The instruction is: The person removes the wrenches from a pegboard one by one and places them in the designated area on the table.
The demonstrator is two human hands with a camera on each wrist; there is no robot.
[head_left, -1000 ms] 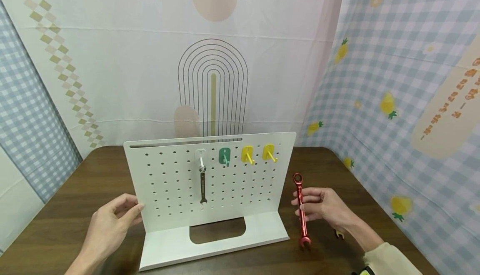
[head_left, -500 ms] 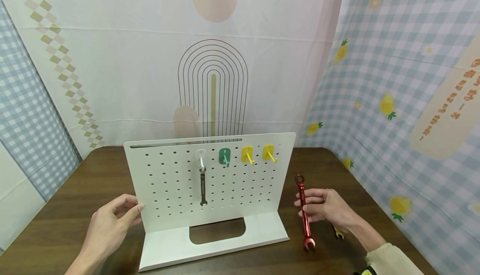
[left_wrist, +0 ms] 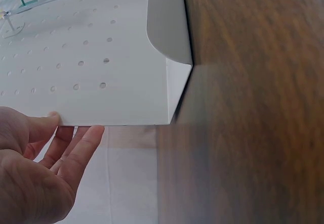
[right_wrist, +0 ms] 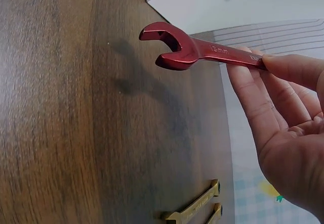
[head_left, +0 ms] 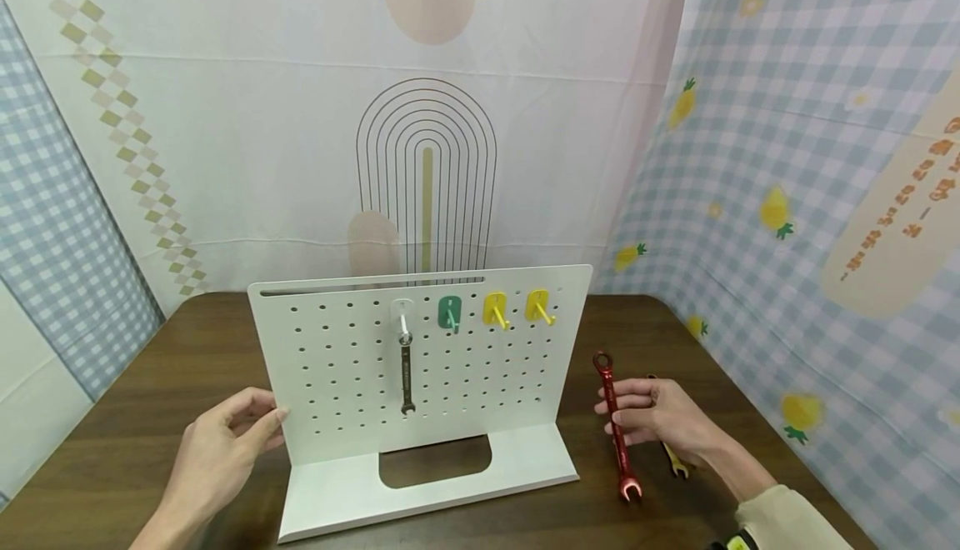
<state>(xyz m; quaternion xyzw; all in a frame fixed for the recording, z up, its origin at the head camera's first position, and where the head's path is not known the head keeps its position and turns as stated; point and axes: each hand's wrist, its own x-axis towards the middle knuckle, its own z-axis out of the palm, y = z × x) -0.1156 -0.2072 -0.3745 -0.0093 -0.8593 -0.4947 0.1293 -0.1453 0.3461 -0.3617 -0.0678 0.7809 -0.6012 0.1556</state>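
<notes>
A white pegboard [head_left: 465,417] stands upright on its base; my left hand [head_left: 217,454] pinches its left edge between thumb and fingers, as the left wrist view confirms. From the white hook [head_left: 402,312] hangs a small dark silver combination wrench [head_left: 407,375]. To the right of the board, my right hand [head_left: 663,417] pinches a red combination wrench [head_left: 622,454] at mid-shank, ring end up and open end down. In the right wrist view the open end of this red wrench [right_wrist: 185,49] is held over the table, with its shadow below.
The board also carries a green hook [head_left: 450,312] and two yellow hooks, the left one [head_left: 495,308] and the right one [head_left: 538,305]. Gold-coloured wrenches [right_wrist: 197,206] lie on the wooden table [head_left: 202,350] beneath the right hand. Fabric curtains [head_left: 750,158] surround the table.
My right hand has drifted slightly right, away from the board, with the red wrench, whose lower end has swung right. The left hand and the board have stayed put.
</notes>
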